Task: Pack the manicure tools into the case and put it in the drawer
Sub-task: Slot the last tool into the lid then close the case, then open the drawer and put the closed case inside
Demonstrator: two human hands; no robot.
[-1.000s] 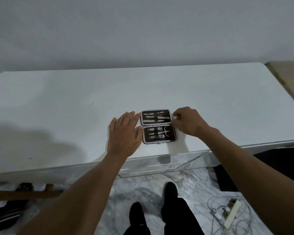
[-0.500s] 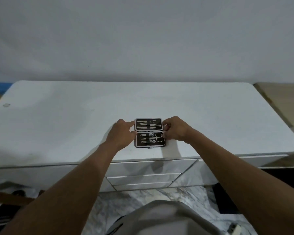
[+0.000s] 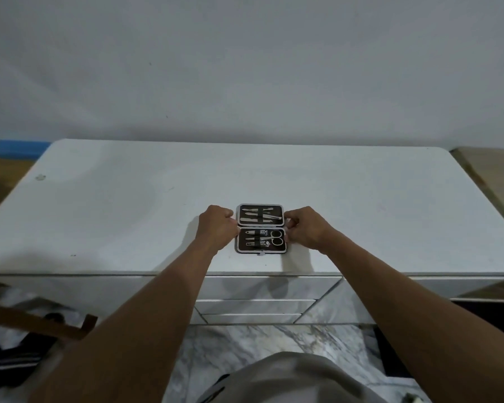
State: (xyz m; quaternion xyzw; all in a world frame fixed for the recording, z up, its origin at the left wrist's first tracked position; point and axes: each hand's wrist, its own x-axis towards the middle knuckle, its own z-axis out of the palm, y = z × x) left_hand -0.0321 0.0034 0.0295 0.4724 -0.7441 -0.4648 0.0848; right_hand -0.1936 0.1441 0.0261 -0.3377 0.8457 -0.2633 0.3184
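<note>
A small manicure case (image 3: 260, 228) lies open flat on the white dresser top (image 3: 128, 205), near its front edge. Both dark halves hold several silver tools under straps, with scissors (image 3: 275, 238) in the near half. My left hand (image 3: 216, 231) has its fingers curled against the case's left edge at the hinge. My right hand (image 3: 303, 228) pinches the right edge at the hinge. The drawers (image 3: 253, 303) below the top are closed.
The dresser stands against a plain wall. A wooden piece (image 3: 41, 321) and dark items lie on the marble floor at the left. A blue object (image 3: 18, 146) sits behind the dresser's left end, and a tan surface (image 3: 492, 170) adjoins its right end.
The view has risen and pulled back. My left hand has gone from lying flat beside the case to curled fingers at its left edge. My right hand stays at the right edge.
</note>
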